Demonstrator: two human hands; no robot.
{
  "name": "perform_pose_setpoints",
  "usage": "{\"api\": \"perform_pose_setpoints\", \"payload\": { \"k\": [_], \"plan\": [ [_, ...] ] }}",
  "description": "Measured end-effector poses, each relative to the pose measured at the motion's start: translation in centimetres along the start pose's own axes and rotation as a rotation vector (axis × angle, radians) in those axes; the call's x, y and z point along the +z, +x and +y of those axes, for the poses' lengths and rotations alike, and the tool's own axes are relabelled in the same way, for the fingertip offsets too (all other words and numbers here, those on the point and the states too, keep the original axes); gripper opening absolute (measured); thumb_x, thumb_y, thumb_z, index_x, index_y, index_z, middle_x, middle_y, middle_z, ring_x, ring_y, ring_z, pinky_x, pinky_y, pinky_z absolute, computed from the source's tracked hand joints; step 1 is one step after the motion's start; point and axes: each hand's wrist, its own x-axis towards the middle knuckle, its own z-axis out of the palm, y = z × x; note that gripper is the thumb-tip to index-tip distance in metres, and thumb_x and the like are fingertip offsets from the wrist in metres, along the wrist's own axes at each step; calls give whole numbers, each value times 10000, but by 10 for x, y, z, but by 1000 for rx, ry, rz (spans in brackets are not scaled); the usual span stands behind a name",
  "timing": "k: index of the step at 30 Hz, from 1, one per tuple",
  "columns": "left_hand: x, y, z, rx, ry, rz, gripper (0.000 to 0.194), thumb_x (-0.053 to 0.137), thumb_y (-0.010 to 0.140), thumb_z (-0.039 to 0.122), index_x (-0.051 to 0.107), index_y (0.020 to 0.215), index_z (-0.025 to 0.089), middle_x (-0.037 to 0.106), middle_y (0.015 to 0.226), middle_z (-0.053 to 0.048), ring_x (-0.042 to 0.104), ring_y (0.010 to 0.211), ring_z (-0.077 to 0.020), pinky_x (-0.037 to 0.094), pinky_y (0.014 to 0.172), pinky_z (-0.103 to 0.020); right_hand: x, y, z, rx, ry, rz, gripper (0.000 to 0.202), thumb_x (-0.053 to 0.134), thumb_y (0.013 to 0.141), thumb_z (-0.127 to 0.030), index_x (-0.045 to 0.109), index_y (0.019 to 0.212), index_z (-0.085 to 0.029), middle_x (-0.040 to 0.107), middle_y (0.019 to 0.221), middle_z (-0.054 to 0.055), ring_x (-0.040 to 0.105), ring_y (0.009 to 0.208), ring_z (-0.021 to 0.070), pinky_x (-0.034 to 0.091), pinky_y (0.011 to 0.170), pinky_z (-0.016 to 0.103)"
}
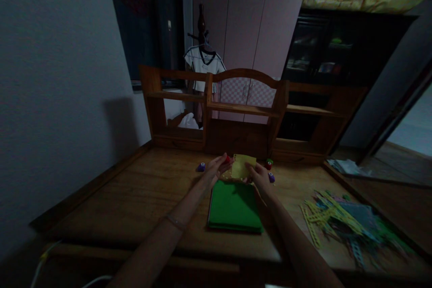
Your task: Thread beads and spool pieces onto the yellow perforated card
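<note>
My right hand (259, 175) pinches a yellow sheet (240, 166) that has a few small dark holes or marks at its upper left corner. To the left of the sheet, my left hand (218, 166) is closed around a small red object (227, 159), with its fingers pointing toward the sheet. Just in front of both hands lies a stack of green sheets (235, 206). Small pale bits are scattered on the table under the yellow sheet.
A small purple figure (201, 167) sits left of my hands; another purple one (271, 177) and a red-green one (269, 164) sit right. Cut yellow and green strips (332, 216) pile up at the table's right. A wooden shelf (241, 108) stands along the back.
</note>
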Motion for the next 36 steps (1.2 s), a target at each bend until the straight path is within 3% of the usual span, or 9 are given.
{"api": "perform_pose_setpoints", "payload": {
  "k": [19, 26, 36],
  "plan": [
    [-2, 0, 3, -66, -84, 42, 225, 652, 771, 282, 620, 855, 76, 681, 903, -129, 648, 888, -205, 548, 749, -244, 1, -3, -6, 20, 37, -44, 399, 586, 746, -482, 577, 943, -136, 606, 483, 8, 546, 352, 145, 410, 337, 218],
    [-1, -2, 8, -83, -115, 119, 238, 647, 773, 304, 614, 843, 79, 681, 884, -128, 655, 863, -196, 556, 693, -218, 1, -4, -9, 9, 67, -58, 399, 597, 735, -486, 575, 918, -132, 617, 517, 9, 545, 355, 133, 416, 343, 212],
    [-3, -1, 4, -72, -78, 69, 215, 661, 761, 274, 616, 854, 85, 680, 907, -125, 647, 895, -213, 553, 737, -248, 1, -4, -9, 23, 43, -22, 446, 604, 710, -539, 578, 903, -137, 588, 470, -11, 546, 355, 140, 422, 349, 219]
  ]
}}
